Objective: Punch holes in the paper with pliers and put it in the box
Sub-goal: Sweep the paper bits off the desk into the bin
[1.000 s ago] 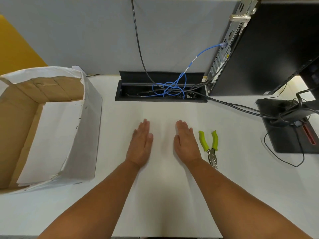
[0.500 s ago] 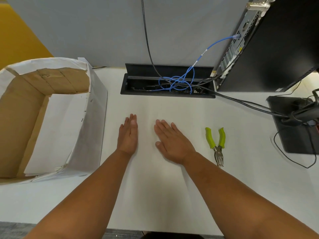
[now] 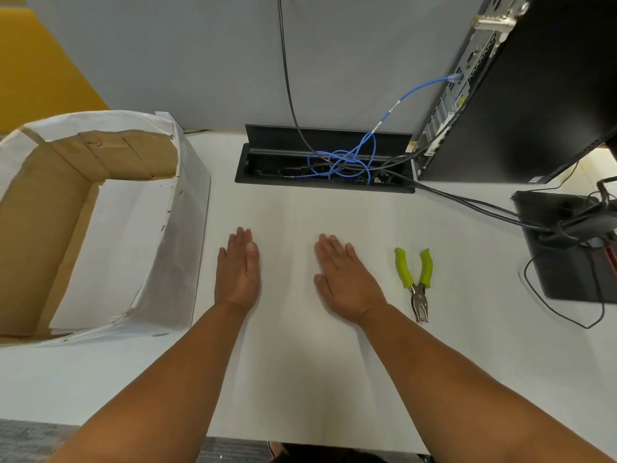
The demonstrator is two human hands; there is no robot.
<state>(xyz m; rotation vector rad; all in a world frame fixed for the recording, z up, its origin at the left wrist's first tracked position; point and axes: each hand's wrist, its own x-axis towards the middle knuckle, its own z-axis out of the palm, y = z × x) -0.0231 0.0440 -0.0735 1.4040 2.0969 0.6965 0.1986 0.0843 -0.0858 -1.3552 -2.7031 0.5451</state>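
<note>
While both palms lie flat on the paper [image 3: 300,329], nothing of the task looks begun, as far as can be judged; the left hand [image 3: 237,272] rests with straight fingers, holding nothing, and the right hand [image 3: 345,282] does the same just beside it, fingers spread and pointing away from the person; the sheet runs under both hands and out past the fingertips toward the black cable tray [image 3: 325,162], its pale surface hard to tell from the white desk [image 3: 484,362], and no holes show in it, though small ones might escape this view; the pliers [image 3: 415,282], with lime-green handles and metal nose, lie untouched just to the outer side of the right hand, handles pointing away, nose toward the person; the box [image 3: 187,228], cardboard lined with white paper, stands open to the outer side of the left hand, near but apart; what remains, by this reading, is everything: take up the pliers, punch the sheet, then carry it into the box.
</note>
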